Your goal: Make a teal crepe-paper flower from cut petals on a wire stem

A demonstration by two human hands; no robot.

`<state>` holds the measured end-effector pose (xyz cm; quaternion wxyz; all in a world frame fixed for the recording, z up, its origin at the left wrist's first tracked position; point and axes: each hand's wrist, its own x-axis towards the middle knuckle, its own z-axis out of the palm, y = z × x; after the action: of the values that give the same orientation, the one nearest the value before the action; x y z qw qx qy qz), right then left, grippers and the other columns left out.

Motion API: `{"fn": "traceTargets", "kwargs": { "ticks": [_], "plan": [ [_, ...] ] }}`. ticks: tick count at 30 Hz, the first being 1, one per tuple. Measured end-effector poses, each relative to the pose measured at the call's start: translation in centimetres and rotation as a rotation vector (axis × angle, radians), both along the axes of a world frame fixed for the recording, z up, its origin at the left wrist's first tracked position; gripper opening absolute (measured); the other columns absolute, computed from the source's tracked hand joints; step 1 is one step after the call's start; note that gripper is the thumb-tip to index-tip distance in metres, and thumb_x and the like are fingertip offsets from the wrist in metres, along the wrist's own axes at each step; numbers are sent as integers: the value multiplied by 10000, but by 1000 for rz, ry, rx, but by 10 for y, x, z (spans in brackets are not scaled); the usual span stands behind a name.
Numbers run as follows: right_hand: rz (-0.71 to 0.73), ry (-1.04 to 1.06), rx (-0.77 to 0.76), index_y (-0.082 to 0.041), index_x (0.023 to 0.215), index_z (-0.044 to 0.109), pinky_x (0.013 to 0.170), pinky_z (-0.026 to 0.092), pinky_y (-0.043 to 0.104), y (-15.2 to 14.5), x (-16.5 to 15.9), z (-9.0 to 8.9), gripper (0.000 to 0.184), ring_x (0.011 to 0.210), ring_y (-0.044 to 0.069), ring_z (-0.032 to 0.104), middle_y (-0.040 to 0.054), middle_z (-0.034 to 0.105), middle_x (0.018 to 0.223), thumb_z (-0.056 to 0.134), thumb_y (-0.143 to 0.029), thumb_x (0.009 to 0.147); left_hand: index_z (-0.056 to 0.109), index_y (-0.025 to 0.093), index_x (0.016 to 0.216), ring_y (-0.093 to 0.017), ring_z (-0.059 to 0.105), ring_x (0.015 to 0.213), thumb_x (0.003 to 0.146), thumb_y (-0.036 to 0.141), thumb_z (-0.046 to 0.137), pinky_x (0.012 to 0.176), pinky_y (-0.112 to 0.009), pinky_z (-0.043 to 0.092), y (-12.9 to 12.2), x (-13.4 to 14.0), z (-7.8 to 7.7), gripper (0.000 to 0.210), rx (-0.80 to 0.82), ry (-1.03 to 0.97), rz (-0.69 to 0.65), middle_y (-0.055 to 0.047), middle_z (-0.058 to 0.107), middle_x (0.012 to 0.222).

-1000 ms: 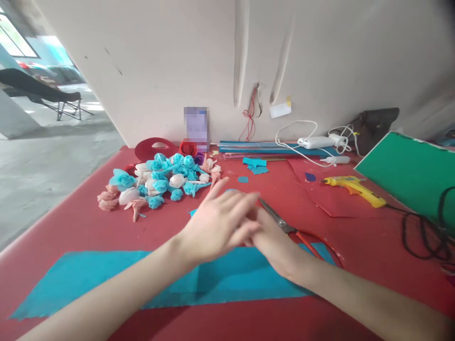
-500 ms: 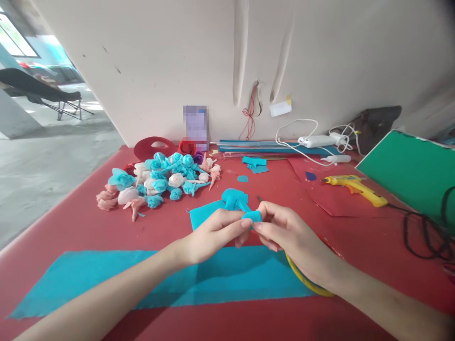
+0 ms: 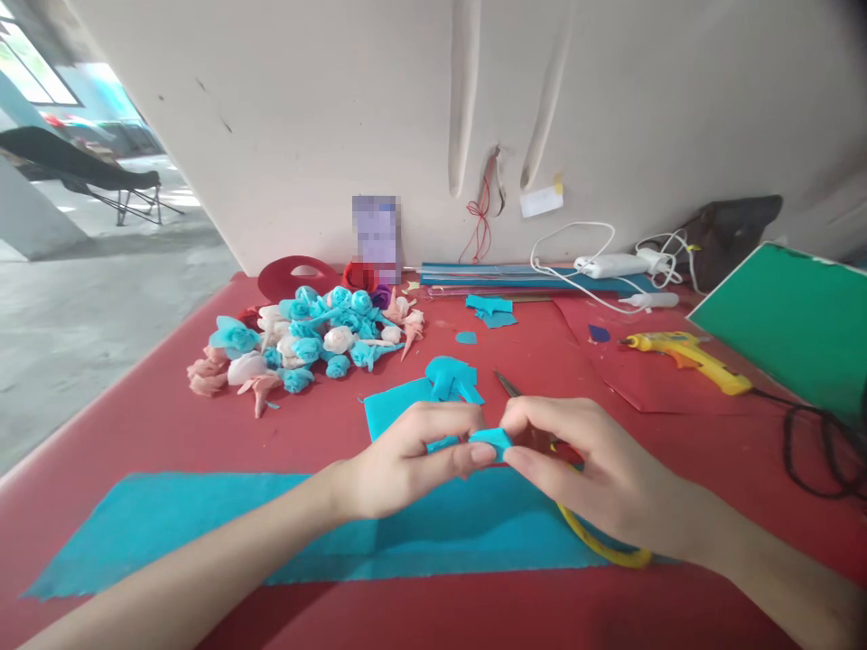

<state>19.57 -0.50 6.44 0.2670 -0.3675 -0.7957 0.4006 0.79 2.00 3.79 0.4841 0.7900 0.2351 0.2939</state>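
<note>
A small piece of blue crepe paper [image 3: 492,441] is pinched between both hands above the table. My left hand [image 3: 413,459] grips its left end with thumb and fingers. My right hand [image 3: 575,460] pinches its right end, the fingertips of both hands close together. Beneath them lies a long blue crepe paper strip [image 3: 203,524]. Scissors with yellow handles [image 3: 606,546] rest partly under my right hand, their tips pointing away from me. Just beyond my left hand are a square blue sheet [image 3: 396,406] and cut blue petal pieces [image 3: 451,377].
A pile of blue, white and pink paper roses [image 3: 308,348] is at the left on the red table [image 3: 169,442]. A yellow glue gun [image 3: 694,359] with a black cord lies right, beside a green board [image 3: 792,325]. A white power strip [image 3: 613,265] stands near the wall.
Both hands have moved slightly down and toward me with the blue piece. The scissors' tips now show beyond my right hand. The view has shifted a little.
</note>
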Motion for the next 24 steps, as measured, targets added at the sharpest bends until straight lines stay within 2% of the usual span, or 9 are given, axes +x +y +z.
{"fn": "traceTargets", "kwargs": {
  "ticks": [2,5,9,11,16,20,24],
  "plan": [
    [20,-30,161,-187,728,484,498,295,196,-3,2,1,158,544,62,373,-45,422,625,441,-201,879,471,152,615,-114,459,613,847,252,460,553,-226,400,-4,2,2,252,63,-22,17,2,451,610],
    [20,-47,225,-190,703,447,492,298,205,-7,3,0,196,522,66,359,-42,398,611,399,-170,892,490,157,626,-122,478,619,846,262,466,572,-234,413,-10,4,6,245,94,-41,1,-3,479,614],
    [-2,44,134,-199,678,475,513,344,198,-10,0,-1,249,539,71,415,-37,448,611,376,-186,906,548,138,650,-117,514,636,887,242,385,609,-233,437,-14,4,9,306,-45,-31,-101,-27,532,656],
    [-16,115,63,-203,674,501,520,362,194,-8,-2,-1,271,567,72,467,-32,501,636,372,-194,912,574,128,668,-118,522,640,893,238,375,619,-237,445,-14,4,9,319,-108,-43,-95,-37,546,670],
    [-34,144,-98,-176,641,464,529,376,182,-4,-3,-3,301,568,65,477,-29,489,620,377,-248,920,614,116,753,-115,502,604,891,271,387,599,-240,440,-14,6,8,307,-159,-68,-18,-23,523,615],
    [-70,186,-190,-176,690,484,554,401,200,-2,1,-7,299,601,81,467,-15,468,662,363,-318,924,564,123,621,-107,495,592,879,264,414,589,-229,422,-13,7,9,330,-161,-83,83,-13,509,575],
    [-151,283,-107,-210,889,513,539,418,202,6,10,0,173,635,91,494,2,515,779,369,-302,918,558,131,664,-97,475,549,872,293,425,536,-223,416,-11,6,11,296,-273,-178,185,-3,505,582]
  ]
}}
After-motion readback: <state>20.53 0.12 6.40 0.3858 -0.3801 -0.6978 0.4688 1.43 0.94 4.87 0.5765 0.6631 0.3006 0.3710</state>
